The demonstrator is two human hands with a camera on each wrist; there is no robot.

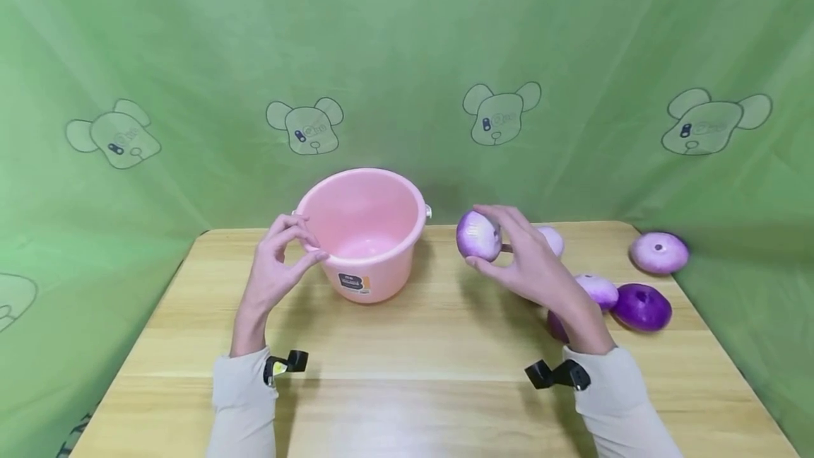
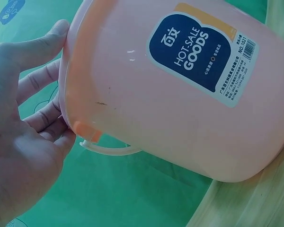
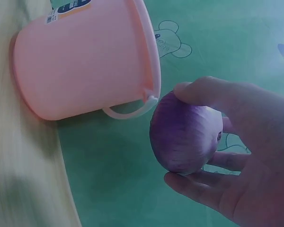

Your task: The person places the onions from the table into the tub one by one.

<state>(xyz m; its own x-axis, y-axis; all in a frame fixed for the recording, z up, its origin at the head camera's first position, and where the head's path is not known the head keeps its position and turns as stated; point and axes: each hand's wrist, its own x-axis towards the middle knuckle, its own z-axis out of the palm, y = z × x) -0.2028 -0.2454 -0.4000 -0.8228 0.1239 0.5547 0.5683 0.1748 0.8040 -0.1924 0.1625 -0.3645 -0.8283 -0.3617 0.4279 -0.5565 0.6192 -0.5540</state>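
A pink bucket [image 1: 356, 281] stands upright near the table's back edge, its mouth facing up and its visible inside bare. My left hand [image 1: 273, 271] holds its rim at the near left, thumb and curled fingers touching the edge; in the left wrist view the hand [image 2: 28, 127] is beside the labelled wall. To the right of the bucket, my right hand [image 1: 524, 256] grips a purple-and-white onion [image 1: 478, 235] above the table. The right wrist view shows this onion [image 3: 182, 135] between thumb and fingers, apart from the bucket.
Several more onions lie at the right: a pale one [image 1: 658, 253], a dark purple one [image 1: 642, 308] and another [image 1: 598, 291] partly behind my right wrist. The wooden table [image 1: 407, 352] ends at a green curtain [image 1: 407, 55]. A pale handle [image 3: 130, 112] hangs from the bucket.
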